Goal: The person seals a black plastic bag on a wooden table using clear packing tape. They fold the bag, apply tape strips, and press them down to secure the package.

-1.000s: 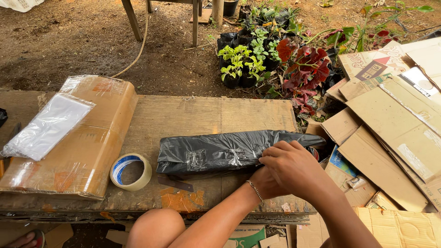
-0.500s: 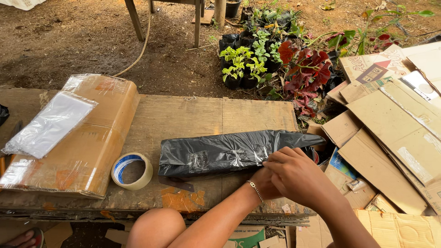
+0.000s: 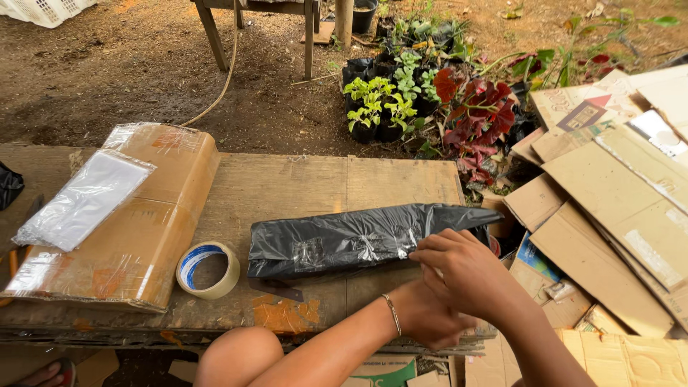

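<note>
Touching black-wrapped parcel edge, right fingers above

Your right hand has shifted along the long black plastic-wrapped bundle, fingertips now pressing its near edge by the clear tape patches, while your left hand has slipped lower beneath it. The bundle's right end has flattened slightly and stretched past the wooden tabletop.

Black plastic-wrapped parcel, blue-and-white tape roll, brown cardboard box
</note>
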